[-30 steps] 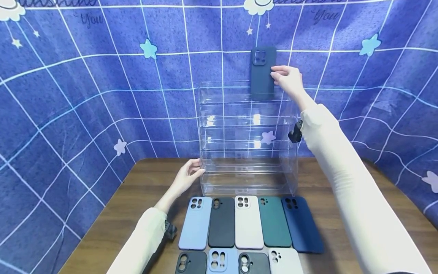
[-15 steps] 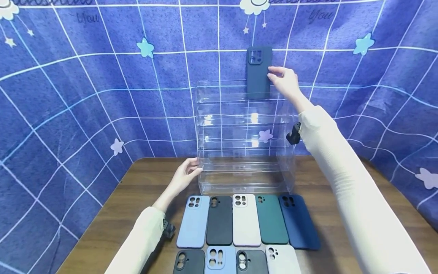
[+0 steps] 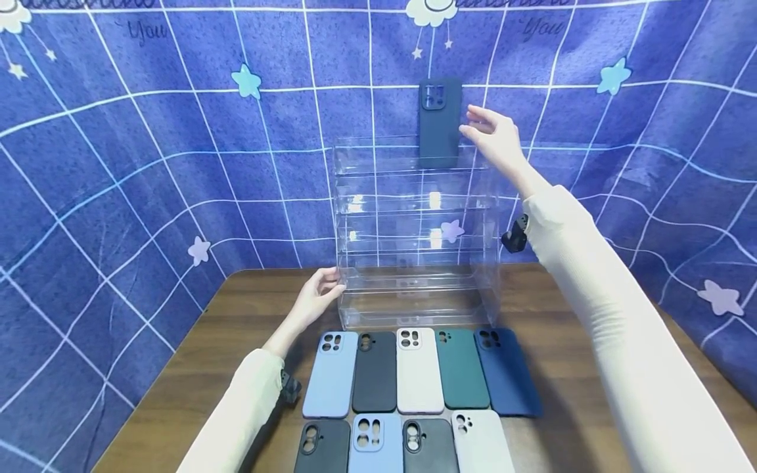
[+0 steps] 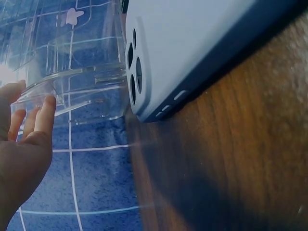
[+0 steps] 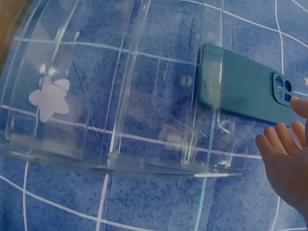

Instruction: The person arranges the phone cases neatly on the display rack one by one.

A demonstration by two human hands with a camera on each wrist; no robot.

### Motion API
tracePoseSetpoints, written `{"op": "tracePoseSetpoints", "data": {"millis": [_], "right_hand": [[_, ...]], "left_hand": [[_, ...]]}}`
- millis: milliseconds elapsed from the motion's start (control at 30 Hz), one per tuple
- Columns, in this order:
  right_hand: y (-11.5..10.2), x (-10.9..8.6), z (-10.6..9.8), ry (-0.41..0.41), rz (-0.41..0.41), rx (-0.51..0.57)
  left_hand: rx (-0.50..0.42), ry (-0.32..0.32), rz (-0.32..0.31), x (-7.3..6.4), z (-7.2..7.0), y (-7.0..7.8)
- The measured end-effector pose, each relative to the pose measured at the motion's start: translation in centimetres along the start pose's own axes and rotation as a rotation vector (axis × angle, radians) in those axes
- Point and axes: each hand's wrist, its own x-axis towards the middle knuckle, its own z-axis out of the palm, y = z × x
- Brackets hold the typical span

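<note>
Standing upright in the top tier of the clear rack (image 3: 408,246), just right of its centre, is the dark case (image 3: 439,128), camera cut-out uppermost, much of its body showing above the rack's top edge. By its right side, the right hand (image 3: 498,139) is off the grip: thumb and fingers parted, nothing held, the thumb tip so close to the case that contact can't be told. Down low at the rack's left side, the left hand (image 3: 313,303) has thumb and fingers bent round the edge, holding it. Flat on the table (image 3: 254,302) in front of the rack, left to right: light blue case (image 3: 330,381), black case (image 3: 375,374), white case (image 3: 420,378), green case (image 3: 464,374), navy case (image 3: 510,378). One row farther out from the rack, four more cases (image 3: 375,456)! Behind the rack, a blue cloth (image 3: 177,125) with white grid lines and stars.
</note>
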Motion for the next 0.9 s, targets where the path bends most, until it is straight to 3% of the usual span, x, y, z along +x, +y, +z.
{"op": "tracePoseSetpoints", "data": {"millis": [233,900], "right_hand": [[0.3,-1.4,-0.6,-0.027,0.001,0.043],[1.1,-5.1,-1.2,-0.118,-0.01,0.055]], "left_hand": [[-0.024,0.0,-0.018,-0.1,0.1,-0.2],[-0.003,0.016,0.012,0.3,0.4,-0.1]]}}
